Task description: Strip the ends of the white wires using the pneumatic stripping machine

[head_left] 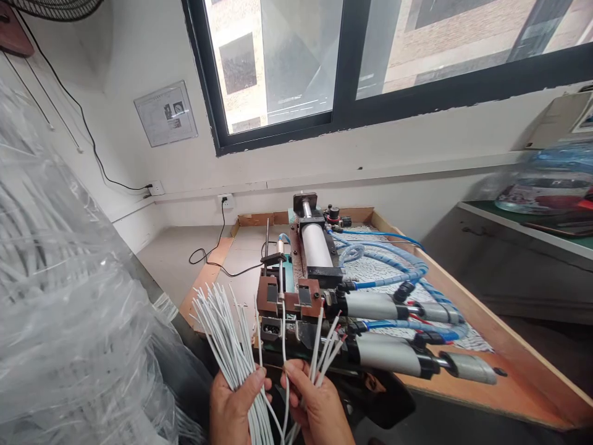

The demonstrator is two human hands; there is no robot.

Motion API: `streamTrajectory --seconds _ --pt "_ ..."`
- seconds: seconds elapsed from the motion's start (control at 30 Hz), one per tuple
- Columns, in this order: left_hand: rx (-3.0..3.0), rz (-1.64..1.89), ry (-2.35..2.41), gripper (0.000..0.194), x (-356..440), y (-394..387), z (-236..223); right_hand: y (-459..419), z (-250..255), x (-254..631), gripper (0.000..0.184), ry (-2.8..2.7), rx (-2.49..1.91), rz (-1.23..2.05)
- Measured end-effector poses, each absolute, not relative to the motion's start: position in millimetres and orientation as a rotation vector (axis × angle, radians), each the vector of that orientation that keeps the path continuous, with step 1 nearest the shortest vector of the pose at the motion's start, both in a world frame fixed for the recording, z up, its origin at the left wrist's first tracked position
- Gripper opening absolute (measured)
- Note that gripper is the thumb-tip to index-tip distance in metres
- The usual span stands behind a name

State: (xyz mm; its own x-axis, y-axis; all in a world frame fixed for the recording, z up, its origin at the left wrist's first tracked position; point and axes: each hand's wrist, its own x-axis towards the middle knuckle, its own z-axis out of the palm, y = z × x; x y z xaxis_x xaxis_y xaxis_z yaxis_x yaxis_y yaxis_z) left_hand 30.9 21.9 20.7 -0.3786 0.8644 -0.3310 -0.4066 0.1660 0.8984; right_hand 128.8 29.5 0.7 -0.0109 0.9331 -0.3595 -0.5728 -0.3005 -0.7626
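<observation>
Facing the window, my left grip clasps white wires, likely pending; my right grip, one wire plus red-tipped strands, likely done.

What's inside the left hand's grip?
A thick bundle of white wires, tips fanned out above the left hand. The stretch behind the thumb is covered and can't be seen.

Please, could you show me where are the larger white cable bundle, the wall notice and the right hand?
Larger white cable bundle (230,349): head view, middle of its fanned upper length.
Wall notice (165,114): head view, centre of its face.
Right hand (321,403): head view, back of the hand.
</observation>
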Motion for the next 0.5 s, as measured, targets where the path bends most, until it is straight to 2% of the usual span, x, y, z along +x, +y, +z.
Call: streamTrajectory --seconds 0.4,0.5 --pt "0.481 1.479 1.302 0.016 33 19 20 31 15 131 0.024 -0.482 -0.93 1.673" --pt "0.485 1.467 1.234 0.02 35 19 20 31 13 129 0.026 -0.556 -0.907 1.745"
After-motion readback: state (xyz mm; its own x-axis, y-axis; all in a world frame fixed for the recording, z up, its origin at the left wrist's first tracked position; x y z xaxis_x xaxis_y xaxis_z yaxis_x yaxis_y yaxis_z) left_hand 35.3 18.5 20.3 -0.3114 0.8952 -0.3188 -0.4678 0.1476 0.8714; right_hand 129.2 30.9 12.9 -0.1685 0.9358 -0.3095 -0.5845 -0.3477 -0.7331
